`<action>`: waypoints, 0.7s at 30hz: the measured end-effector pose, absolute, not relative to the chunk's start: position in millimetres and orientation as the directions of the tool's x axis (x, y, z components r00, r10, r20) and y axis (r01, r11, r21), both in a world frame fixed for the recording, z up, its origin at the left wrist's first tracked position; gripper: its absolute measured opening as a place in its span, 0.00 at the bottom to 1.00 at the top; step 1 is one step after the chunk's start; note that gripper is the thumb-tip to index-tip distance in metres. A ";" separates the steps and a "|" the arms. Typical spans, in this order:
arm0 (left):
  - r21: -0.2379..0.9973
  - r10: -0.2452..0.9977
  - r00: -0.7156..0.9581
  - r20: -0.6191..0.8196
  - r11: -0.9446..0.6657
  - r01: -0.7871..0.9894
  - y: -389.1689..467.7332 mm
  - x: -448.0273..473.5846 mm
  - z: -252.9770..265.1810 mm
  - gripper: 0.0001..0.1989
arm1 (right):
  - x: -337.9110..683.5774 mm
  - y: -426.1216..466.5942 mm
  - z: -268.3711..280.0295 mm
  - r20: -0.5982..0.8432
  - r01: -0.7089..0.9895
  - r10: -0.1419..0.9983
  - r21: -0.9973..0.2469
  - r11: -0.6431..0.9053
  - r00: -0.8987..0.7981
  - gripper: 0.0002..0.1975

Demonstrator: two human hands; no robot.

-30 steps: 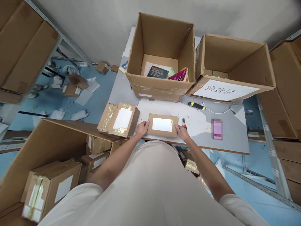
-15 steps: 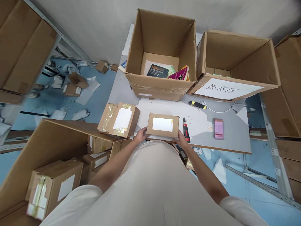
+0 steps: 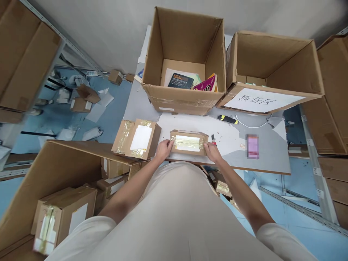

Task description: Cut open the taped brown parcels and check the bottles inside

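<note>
Between my two hands is a small cardboard box (image 3: 187, 149) at the table's front edge. Its side toward me carries a white label under clear yellowish tape. My left hand (image 3: 164, 150) grips the box's left end, fingers closed on it. At the right end, my right hand (image 3: 212, 151) holds it the same way. A red and black utility knife (image 3: 213, 140) lies just behind my right hand, which hides part of it. To the left of my left hand stands a larger taped cardboard box (image 3: 136, 139) with a white label.
Two big open cartons stand at the back of the table (image 3: 269, 156); the left carton (image 3: 185, 99) contains books. A yellow-black cutter (image 3: 227, 119), a white cable (image 3: 252, 126) and a blurred pink item (image 3: 252, 146) lie to the right. A large carton (image 3: 78, 145) with parcels stands lower left.
The small box has been turned between my hands, so a taped side with its label now faces up toward me. My right hand has moved up and covers part of the knife.
</note>
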State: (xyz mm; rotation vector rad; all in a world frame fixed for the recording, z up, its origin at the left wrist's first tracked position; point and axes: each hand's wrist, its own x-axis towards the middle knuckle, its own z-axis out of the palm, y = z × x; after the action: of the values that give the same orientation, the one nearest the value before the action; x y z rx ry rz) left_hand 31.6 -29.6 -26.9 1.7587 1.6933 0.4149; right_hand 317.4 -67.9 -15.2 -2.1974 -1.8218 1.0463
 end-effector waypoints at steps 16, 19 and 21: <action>0.663 0.960 -0.014 -0.281 0.205 0.720 -18.0 33.3 -34.9 0.25 | 357.8 -91.8 -63.3 -0.369 0.690 0.874 -0.543 -0.479 0.316 0.27; 0.698 0.961 -0.011 -0.276 0.208 0.685 -25.4 33.1 -34.6 0.24 | 365.5 -110.4 -75.7 -0.423 0.778 0.816 -0.318 -0.542 0.395 0.33; 0.718 0.976 -0.025 -0.218 0.177 0.673 -34.0 33.5 -34.2 0.23 | 363.4 -114.3 -81.2 -0.474 0.797 0.776 -0.222 -0.561 0.415 0.36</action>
State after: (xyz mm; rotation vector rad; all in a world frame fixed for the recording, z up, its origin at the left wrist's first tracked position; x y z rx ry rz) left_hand 33.5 -34.0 -34.2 1.5641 1.7672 0.5593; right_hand 363.4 -114.3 -81.2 -2.6743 -1.4880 0.8635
